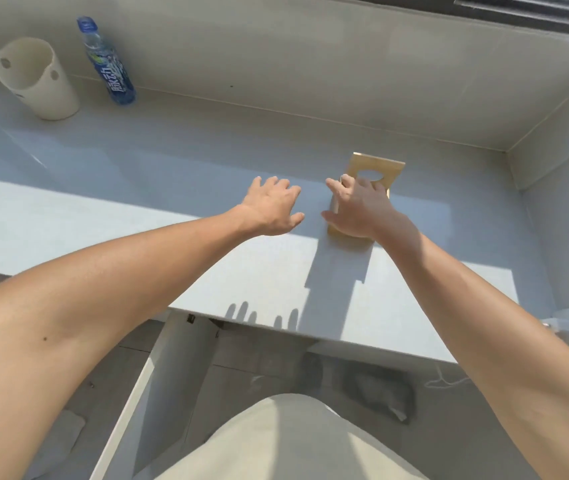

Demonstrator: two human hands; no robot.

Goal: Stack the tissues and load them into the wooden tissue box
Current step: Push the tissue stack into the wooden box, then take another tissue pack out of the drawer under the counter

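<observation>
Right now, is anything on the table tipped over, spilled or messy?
Nothing is spilled or tipped. The blue bottle and the white holder stand upright at the back. One oddity: no loose tissues show on the table, though the right hand rests on the wooden tissue box. The left hand is empty.

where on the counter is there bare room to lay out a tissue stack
The widest bare stretch of counter lies left of the left hand, in front of the white holder and blue bottle. Another bare patch lies right of the wooden tissue box. It is crowded around the right hand on the box.
</observation>
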